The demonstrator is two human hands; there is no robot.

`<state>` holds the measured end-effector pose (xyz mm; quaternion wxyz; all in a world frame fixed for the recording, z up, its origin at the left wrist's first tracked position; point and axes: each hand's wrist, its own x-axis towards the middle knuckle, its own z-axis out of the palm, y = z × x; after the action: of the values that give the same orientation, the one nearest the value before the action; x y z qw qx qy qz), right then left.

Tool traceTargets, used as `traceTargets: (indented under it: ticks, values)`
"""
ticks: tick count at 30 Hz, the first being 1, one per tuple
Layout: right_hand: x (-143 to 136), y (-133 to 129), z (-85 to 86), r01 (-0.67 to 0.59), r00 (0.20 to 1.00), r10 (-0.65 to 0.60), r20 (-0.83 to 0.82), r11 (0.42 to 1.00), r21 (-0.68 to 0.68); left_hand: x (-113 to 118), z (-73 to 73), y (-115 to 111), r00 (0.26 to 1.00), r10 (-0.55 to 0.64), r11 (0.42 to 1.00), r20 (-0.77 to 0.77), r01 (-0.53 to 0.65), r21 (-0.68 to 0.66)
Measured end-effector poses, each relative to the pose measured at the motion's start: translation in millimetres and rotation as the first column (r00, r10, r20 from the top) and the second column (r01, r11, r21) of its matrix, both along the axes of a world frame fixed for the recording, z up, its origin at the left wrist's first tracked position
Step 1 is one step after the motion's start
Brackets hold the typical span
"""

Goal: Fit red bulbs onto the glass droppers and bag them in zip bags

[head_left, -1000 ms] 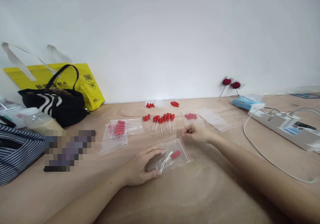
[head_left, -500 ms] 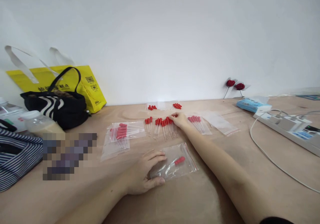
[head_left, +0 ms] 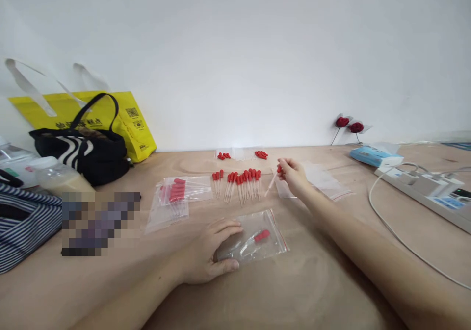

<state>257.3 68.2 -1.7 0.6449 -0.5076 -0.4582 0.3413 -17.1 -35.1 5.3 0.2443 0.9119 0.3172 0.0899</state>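
My right hand (head_left: 293, 175) pinches a red-capped dropper (head_left: 272, 182) by its bulb, its clear tip slanting down to the left. My left hand (head_left: 213, 251) rests with thumb and fingers apart on the left end of a clear zip bag (head_left: 246, 255). Inside that bag lies one dropper with a red bulb (head_left: 262, 236). Several loose red-topped droppers (head_left: 241, 180) lie side by side in the middle of the table, bulbs away from me. Partly under my right hand is another bag (head_left: 286, 190); its contents are mostly hidden.
Filled bags of droppers (head_left: 178, 190) lie left of centre, more bagged droppers (head_left: 241, 153) near the wall. Flat plastic bags (head_left: 327, 180) lie right. A power strip (head_left: 423, 188) with cable and a blue tissue pack (head_left: 375, 156) are far right; a yellow bag (head_left: 136, 109) and bottle (head_left: 64, 180) left.
My right hand has moved right from the row of loose droppers and now has one lifted in its fingers. My left hand stays on the clear bag.
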Motion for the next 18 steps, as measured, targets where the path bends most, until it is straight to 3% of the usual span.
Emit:
traceTargets:
  ticks: [7,14,18]
  values:
    - [21.5,-72.1,-21.0,0.021,0.995,-0.023,-0.097,0.999,-0.025,-1.6,-3.6,1.5,1.000,0.003,1.000,-0.012,-0.003,-0.001]
    - [9.0,-82.5,-27.8,0.062,0.992,-0.064,-0.111,0.998,-0.022,3.7,4.6,-1.5,1.000,0.011,1.000,-0.018,-0.011,0.021]
    - [2.4,-86.9,-28.9,0.041,0.984,-0.050,-0.173,0.998,-0.054,2.3,2.4,-2.3,0.999,0.034,0.999,-0.042,-0.033,0.021]
